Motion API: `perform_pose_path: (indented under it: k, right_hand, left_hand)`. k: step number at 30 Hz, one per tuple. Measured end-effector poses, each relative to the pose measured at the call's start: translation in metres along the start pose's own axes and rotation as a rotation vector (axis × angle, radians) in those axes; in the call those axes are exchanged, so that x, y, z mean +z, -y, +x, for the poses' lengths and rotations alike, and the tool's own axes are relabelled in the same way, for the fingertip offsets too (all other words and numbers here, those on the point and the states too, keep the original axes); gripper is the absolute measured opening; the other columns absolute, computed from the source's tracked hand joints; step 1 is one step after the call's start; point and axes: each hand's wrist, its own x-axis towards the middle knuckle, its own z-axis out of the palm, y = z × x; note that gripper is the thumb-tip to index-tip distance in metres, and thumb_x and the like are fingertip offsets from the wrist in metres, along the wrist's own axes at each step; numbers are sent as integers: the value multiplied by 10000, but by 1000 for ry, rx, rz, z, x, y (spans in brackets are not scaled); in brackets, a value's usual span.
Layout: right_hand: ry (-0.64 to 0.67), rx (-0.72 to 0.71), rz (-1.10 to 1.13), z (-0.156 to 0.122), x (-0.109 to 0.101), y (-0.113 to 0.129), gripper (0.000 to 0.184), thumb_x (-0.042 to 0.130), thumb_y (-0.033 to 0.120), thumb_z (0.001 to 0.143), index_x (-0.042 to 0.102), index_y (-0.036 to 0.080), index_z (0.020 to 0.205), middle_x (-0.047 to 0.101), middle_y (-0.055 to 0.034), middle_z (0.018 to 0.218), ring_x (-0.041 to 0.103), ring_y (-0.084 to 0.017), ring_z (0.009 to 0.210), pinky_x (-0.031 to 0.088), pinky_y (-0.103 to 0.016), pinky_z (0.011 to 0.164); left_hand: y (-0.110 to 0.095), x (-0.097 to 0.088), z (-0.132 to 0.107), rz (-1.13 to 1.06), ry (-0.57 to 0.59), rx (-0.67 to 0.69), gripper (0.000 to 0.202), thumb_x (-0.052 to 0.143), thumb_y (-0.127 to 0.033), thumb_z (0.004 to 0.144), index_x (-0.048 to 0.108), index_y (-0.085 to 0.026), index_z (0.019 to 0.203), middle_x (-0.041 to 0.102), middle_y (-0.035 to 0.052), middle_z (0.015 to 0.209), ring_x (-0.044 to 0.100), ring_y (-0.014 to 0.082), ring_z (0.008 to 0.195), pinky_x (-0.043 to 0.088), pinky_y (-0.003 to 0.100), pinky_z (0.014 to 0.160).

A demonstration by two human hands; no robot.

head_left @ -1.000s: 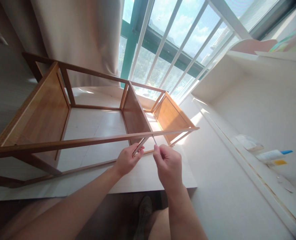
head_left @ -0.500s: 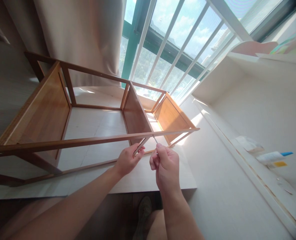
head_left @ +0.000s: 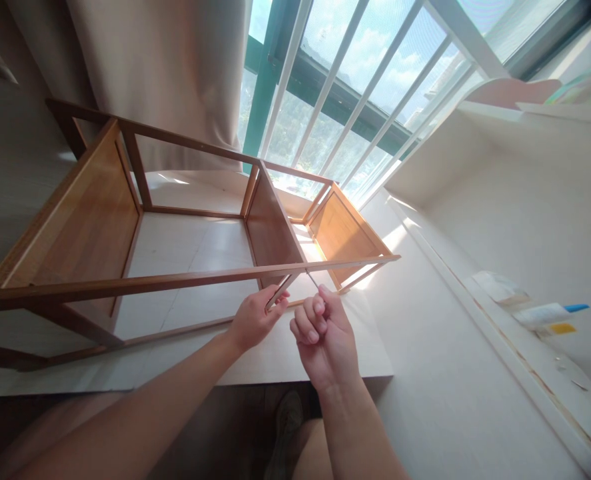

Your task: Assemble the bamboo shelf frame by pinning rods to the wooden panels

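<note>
A wooden shelf frame (head_left: 190, 275) lies on its side on a pale ledge (head_left: 255, 363), with panels standing across it. My left hand (head_left: 258, 320) is closed around the wooden crossbar (head_left: 280, 291) along the near edge of the middle panel (head_left: 272, 227). Beside it, my right hand (head_left: 325, 333) is in a fist, palm side up. A thin metal driver (head_left: 312, 279) runs from that fist to the near rail, where the middle panel meets it. Its handle is hidden inside my fingers, and its tip is too small to make out.
Behind the frame are a barred window (head_left: 345, 87) and a curtain (head_left: 175, 80). A white shelf at right holds a white tube with a blue tip (head_left: 545, 315), a clear plastic bag (head_left: 500, 287) and small bits. My shoe (head_left: 289, 413) shows below the ledge.
My right hand has rolled over from knuckles up to palm up, with the driver still at the rail. My left hand and the shelf frame stay in place.
</note>
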Motion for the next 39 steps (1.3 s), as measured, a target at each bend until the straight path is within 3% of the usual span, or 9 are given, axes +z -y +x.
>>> perform_pose_path:
  k: [11, 23, 30, 34, 39]
  right_hand:
    - [-12, -126, -112, -5, -2, -3, 453, 602, 418, 901, 430, 185, 552, 292, 94, 435, 284, -57, 380, 223, -233, 436]
    - [-102, -338, -411, 3, -10, -10, 430, 640, 387, 881, 459, 189, 546, 378, 73, 461, 325, -69, 400, 231, -229, 403]
    - [-146, -468, -866, 4, -19, -6, 444, 554, 414, 936, 518, 188, 555, 437, 51, 452, 395, -101, 442, 325, -249, 468]
    - [-153, -588, -1189, 4, -21, 4, 449, 543, 394, 944, 525, 187, 547, 439, 48, 457, 407, -108, 468, 314, -255, 491]
    - [-121, -629, -1324, 5, -26, 13, 465, 519, 368, 958, 467, 193, 530, 403, 53, 467, 374, -103, 475, 285, -261, 496]
  left_hand:
    - [0, 0, 1, 4, 2, 13, 282, 504, -425, 946, 639, -202, 1056, 724, 55, 980, 699, 207, 912, 543, 267, 720]
    - [1, 0, 1, 11, 13, 12, 289, 497, -428, 948, 636, -199, 1057, 719, 59, 949, 692, 204, 881, 537, 260, 686]
    - [0, -1, 1, 6, 19, 11, 278, 491, -426, 950, 631, -202, 1040, 716, 54, 943, 690, 208, 893, 535, 264, 695]
    - [0, -1, 1, 6, 16, 12, 279, 493, -427, 950, 634, -202, 1036, 711, 47, 940, 677, 196, 868, 520, 252, 671]
    - [-1, -1, 1, 11, 4, 9, 277, 499, -422, 946, 644, -201, 1027, 707, 40, 944, 663, 182, 841, 501, 240, 644]
